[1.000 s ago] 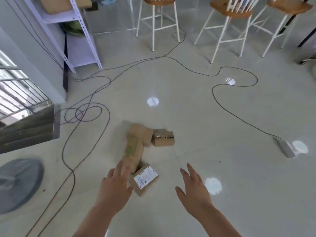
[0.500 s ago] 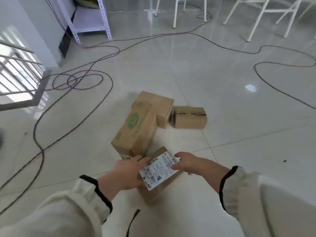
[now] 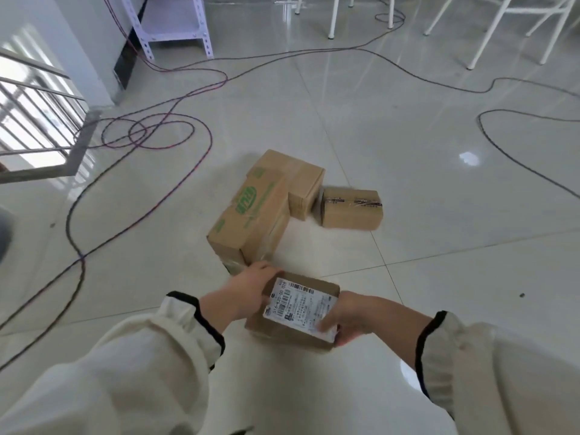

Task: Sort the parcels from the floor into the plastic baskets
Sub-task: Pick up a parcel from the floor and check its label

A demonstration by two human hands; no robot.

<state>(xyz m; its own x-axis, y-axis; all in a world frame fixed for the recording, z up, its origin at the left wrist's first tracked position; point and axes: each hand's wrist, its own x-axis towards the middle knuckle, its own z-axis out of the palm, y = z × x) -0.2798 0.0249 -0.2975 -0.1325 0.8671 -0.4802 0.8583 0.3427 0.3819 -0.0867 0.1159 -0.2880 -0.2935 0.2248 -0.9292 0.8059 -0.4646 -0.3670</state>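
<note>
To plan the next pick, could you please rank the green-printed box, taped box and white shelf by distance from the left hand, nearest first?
1. Green-printed box, just ahead of the left hand holding the labelled parcel.
2. Taped box, farther ahead, to the right.
3. White shelf, far back on the left.

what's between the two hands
The labelled parcel. The left hand grips its left end and the right hand its right end, with nothing else between them. The head view shows this.
</note>
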